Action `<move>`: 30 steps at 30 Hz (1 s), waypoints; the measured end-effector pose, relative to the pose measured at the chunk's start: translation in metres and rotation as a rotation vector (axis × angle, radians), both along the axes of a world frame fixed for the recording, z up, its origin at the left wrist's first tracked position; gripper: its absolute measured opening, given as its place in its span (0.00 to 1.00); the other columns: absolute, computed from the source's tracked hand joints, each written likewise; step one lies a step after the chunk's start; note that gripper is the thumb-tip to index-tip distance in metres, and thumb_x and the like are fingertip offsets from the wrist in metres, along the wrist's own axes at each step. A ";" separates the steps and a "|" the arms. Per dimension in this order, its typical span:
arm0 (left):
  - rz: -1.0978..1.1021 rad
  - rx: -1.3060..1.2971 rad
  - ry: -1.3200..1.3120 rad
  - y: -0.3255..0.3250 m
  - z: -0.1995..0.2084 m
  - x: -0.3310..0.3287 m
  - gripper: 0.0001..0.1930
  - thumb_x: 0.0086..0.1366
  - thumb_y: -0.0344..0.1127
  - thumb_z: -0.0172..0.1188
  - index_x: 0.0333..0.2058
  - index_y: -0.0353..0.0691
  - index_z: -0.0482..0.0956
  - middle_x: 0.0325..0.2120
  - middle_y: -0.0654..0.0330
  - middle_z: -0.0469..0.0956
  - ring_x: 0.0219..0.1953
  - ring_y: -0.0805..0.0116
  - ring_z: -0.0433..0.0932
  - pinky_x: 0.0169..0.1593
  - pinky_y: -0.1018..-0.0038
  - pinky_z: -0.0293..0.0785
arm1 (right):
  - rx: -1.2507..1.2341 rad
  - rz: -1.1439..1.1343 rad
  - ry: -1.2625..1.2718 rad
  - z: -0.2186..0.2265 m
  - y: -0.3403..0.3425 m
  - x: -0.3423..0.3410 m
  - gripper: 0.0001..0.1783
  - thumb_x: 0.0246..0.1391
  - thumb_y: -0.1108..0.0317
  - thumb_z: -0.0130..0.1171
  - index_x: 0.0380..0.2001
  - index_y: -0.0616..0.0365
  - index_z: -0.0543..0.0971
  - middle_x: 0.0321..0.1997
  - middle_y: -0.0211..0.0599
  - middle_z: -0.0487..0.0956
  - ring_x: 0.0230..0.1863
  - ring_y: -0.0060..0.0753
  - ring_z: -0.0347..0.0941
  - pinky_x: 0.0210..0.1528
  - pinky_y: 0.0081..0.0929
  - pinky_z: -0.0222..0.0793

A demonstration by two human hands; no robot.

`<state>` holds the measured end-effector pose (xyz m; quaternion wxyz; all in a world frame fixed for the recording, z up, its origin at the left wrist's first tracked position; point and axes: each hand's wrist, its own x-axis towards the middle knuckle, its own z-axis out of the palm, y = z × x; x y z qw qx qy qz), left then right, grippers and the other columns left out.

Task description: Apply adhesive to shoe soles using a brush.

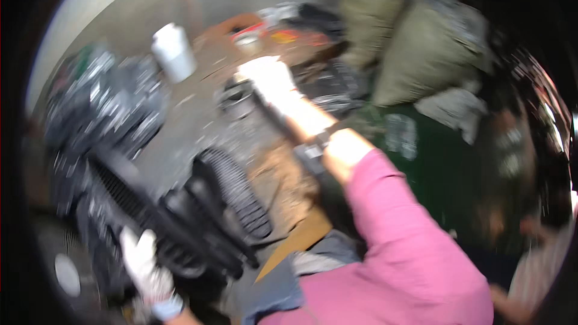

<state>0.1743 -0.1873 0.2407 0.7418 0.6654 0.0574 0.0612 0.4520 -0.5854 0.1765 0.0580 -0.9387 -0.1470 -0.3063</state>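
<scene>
My left hand (144,265), in a white glove, is at the lower left beside a group of black rubber shoe soles (208,229). Its fingers look spread, and I see nothing held in them. One ridged sole (235,192) lies tread side up at the right of the group. My right hand (271,81), also gloved in white, reaches far forward over the work surface, next to a dark-rimmed round can (238,101). Glare and motion blur hide its fingers, so whether it grips anything does not show.
Black plastic bags (108,102) are heaped at the left, near a white plastic container (173,53). Stuffed olive sacks (427,54) stand at the back right. A small pale tub (248,41) sits beyond my right hand. Someone in a striped sleeve (539,271) is at the lower right.
</scene>
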 end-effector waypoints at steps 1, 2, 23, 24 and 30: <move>0.032 -0.179 0.003 -0.015 -0.007 0.008 0.26 0.70 0.27 0.55 0.65 0.30 0.69 0.56 0.55 0.78 0.53 0.65 0.79 0.62 0.68 0.74 | -0.054 0.021 0.063 0.014 -0.007 -0.015 0.10 0.57 0.62 0.58 0.34 0.49 0.87 0.36 0.43 0.87 0.39 0.47 0.86 0.40 0.46 0.82; -0.083 -0.369 -0.026 0.004 -0.036 0.014 0.26 0.70 0.26 0.54 0.66 0.30 0.68 0.55 0.54 0.79 0.51 0.64 0.81 0.59 0.66 0.79 | -0.006 -0.014 0.056 -0.002 -0.007 -0.006 0.09 0.58 0.62 0.57 0.34 0.48 0.86 0.37 0.41 0.87 0.42 0.47 0.85 0.43 0.43 0.81; -0.487 -1.398 0.208 -0.092 -0.047 0.005 0.40 0.78 0.65 0.40 0.73 0.37 0.59 0.68 0.42 0.68 0.62 0.32 0.75 0.61 0.32 0.73 | 2.038 0.779 0.641 -0.013 -0.013 -0.049 0.07 0.63 0.70 0.62 0.42 0.56 0.83 0.34 0.32 0.81 0.41 0.28 0.77 0.46 0.32 0.74; -0.497 -1.291 0.220 -0.089 -0.049 0.004 0.39 0.77 0.66 0.40 0.72 0.41 0.63 0.65 0.44 0.73 0.60 0.38 0.77 0.62 0.38 0.74 | 1.879 0.844 0.581 -0.005 0.014 -0.062 0.08 0.62 0.75 0.62 0.44 0.58 0.83 0.37 0.32 0.82 0.42 0.26 0.78 0.48 0.31 0.75; -0.585 -1.253 0.376 -0.083 -0.068 0.000 0.43 0.78 0.66 0.37 0.74 0.31 0.56 0.67 0.34 0.67 0.59 0.23 0.75 0.58 0.28 0.74 | 1.739 0.790 0.649 0.001 0.079 -0.088 0.11 0.68 0.72 0.58 0.48 0.62 0.84 0.43 0.37 0.86 0.48 0.29 0.82 0.54 0.30 0.78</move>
